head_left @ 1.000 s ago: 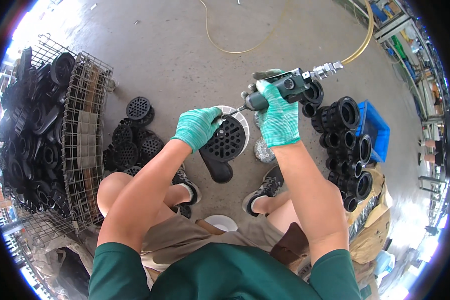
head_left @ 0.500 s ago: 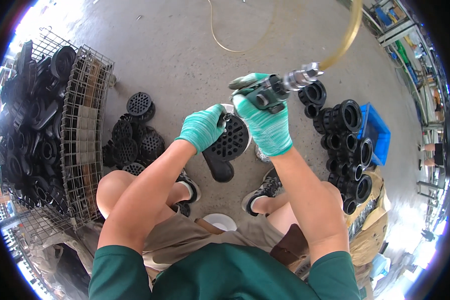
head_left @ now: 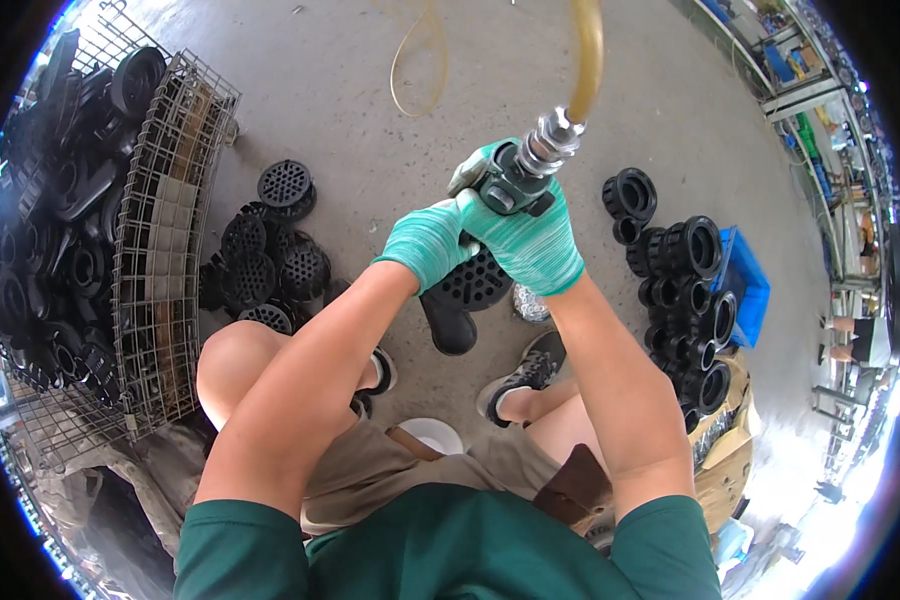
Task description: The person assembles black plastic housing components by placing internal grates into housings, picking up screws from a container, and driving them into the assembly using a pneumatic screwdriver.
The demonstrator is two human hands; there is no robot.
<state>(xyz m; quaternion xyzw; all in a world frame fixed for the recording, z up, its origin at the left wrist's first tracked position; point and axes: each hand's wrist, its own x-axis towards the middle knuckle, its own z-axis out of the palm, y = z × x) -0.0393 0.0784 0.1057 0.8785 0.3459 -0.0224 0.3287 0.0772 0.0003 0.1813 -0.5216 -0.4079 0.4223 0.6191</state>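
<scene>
"Tipped upright since a second ago: that hose-fed tool [head_left: 508, 188], now above the perforated black disc [head_left: 478, 284]."

"Who's holding it?"

"Right hand [head_left: 530, 238], wrapped round its body. Left hand [head_left: 425, 245] is curled in, touching the right; whether it pinches anything I can't tell, its fingertips are hidden."

"Where's the disc?"

"Beneath both hands, partly covered, ahead of the shoes [head_left: 523, 380]."

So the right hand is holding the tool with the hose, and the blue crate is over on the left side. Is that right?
Not quite: the blue crate is on the person's right, next to the black rings, as the head view shows. The right hand is indeed holding the tool with the hose.
</scene>
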